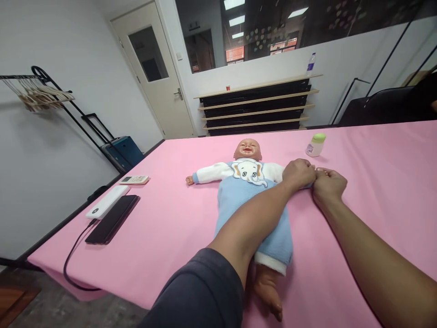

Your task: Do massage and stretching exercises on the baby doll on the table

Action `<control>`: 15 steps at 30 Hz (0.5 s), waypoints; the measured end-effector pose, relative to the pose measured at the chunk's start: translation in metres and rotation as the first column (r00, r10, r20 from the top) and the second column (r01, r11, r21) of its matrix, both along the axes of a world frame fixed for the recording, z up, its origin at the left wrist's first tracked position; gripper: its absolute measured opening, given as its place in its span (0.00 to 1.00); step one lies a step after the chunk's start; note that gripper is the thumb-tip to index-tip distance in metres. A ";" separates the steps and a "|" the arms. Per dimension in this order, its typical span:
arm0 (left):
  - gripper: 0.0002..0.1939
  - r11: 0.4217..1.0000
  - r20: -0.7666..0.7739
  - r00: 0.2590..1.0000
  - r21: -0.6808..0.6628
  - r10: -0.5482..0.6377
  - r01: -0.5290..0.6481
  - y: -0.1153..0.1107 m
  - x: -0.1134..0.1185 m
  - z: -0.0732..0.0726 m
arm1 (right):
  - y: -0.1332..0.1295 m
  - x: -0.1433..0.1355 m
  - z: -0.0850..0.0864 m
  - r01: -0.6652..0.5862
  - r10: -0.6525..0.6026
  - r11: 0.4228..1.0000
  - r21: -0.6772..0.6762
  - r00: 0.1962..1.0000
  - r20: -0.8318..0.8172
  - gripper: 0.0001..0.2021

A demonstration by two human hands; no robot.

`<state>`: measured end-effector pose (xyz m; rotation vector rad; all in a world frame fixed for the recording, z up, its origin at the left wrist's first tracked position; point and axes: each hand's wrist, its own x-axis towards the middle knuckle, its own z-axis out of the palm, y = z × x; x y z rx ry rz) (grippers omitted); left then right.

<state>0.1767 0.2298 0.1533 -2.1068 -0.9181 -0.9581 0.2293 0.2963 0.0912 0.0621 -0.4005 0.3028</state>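
Note:
A baby doll (248, 149) lies on its back on the pink table cover (164, 255), dressed in a light blue and white outfit (235, 196) with an elephant face on the chest. My left hand (299, 174) is closed on the sleeve at the end of the doll's arm on the right side of the view. My right hand (328, 183) is pinched against the same cuff, its fingertips touching those of my left hand. The doll's hand on that side is hidden. Its other arm stretches out to the left, and one bare foot shows below my left forearm.
A green-capped bottle (316, 145) stands beyond my hands. At the left lie a remote (134, 180), a white power bank (108, 202) and a black phone (112, 219) with a cable. Shelves (256, 107) stand behind the table.

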 end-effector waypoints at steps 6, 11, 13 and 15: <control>0.14 0.977 -0.089 0.988 0.164 -0.124 0.138 -0.045 -0.006 0.014 | 0.002 0.001 -0.001 0.039 -0.039 0.999 0.005 0.991 0.127 0.13; 0.16 0.897 -0.185 0.966 0.373 -0.179 0.238 -0.123 -0.059 0.038 | -0.013 -0.003 -0.007 0.100 -0.081 0.989 -0.106 0.981 0.174 0.14; 0.17 0.863 -0.129 0.975 0.454 -0.182 0.222 -0.151 -0.107 0.047 | -0.017 -0.005 -0.009 0.168 -0.135 0.970 -0.175 0.973 0.185 0.12; 0.20 0.839 -0.022 0.995 0.536 -0.099 0.095 -0.172 -0.166 0.053 | -0.020 -0.007 -0.009 0.238 -0.191 0.940 -0.245 0.961 0.200 0.11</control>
